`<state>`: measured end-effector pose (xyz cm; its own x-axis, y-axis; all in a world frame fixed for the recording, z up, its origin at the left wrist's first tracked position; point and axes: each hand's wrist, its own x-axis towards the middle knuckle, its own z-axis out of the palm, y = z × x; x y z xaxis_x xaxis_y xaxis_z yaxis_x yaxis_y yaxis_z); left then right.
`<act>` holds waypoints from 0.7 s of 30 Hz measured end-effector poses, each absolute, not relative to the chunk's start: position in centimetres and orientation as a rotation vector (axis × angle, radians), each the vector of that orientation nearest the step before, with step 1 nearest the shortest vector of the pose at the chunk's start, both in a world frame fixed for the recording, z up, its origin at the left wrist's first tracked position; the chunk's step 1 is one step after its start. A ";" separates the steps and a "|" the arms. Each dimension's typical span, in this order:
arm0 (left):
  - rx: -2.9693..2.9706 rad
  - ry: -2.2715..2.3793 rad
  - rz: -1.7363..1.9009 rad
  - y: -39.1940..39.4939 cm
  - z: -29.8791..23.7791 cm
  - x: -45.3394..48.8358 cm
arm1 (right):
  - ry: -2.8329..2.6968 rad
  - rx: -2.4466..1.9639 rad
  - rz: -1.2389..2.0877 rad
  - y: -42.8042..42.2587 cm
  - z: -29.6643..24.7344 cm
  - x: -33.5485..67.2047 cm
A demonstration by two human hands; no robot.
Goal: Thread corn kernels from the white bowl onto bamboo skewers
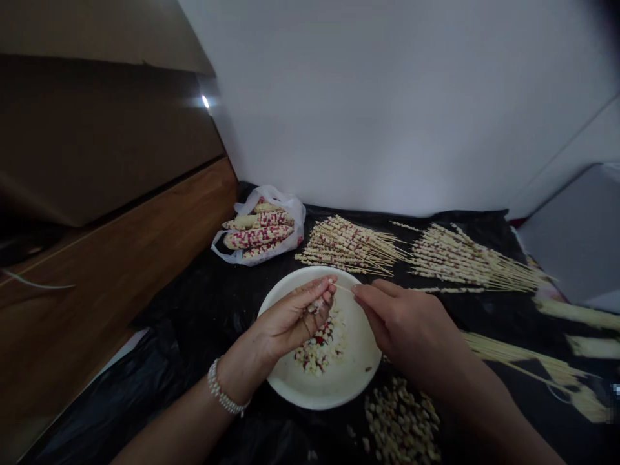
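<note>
Over a white bowl (356,371), my left hand (290,316) is curled palm up with corn kernels (317,305) in its fingers. Its thumb and forefinger pinch a pale kernel at the tip of a thin wooden skewer (343,287). My right hand (404,316) grips that skewer from the other side; its far end is hidden by the hand. Loose white and dark red kernels (317,355) lie in the bottom of the bowl.
A plastic bag of corn cobs (264,236) stands behind the bowl. Kernel-threaded skewers (349,242) lie in two piles at the back. Bare skewers (523,355) and stripped cobs (576,314) are at right; a heap of small pale pieces (402,420) lies in front. Black plastic sheeting (194,310) covers the surface.
</note>
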<state>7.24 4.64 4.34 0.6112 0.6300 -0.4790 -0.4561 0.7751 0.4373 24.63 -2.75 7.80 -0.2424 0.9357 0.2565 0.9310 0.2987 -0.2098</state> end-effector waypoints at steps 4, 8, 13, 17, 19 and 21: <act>0.278 0.675 0.645 4.6 4.4 7.2 | -2.249 -1.670 -0.032 -2.8 7.7 24.5; 0.276 0.673 0.647 4.6 4.1 7.1 | -2.260 -1.663 -0.047 -2.8 7.6 24.5; 0.274 0.665 0.653 4.6 3.8 7.0 | -2.256 -1.679 -0.078 -2.8 7.6 24.4; 0.259 0.663 0.645 4.4 4.0 7.3 | -2.245 -1.689 -0.150 -3.1 7.6 23.9; 0.257 0.673 0.663 4.3 4.1 7.5 | -2.242 -1.696 -0.242 -3.4 7.5 23.5; 0.252 0.690 0.678 4.1 4.1 7.7 | -2.239 -1.707 -0.358 -3.7 7.5 23.1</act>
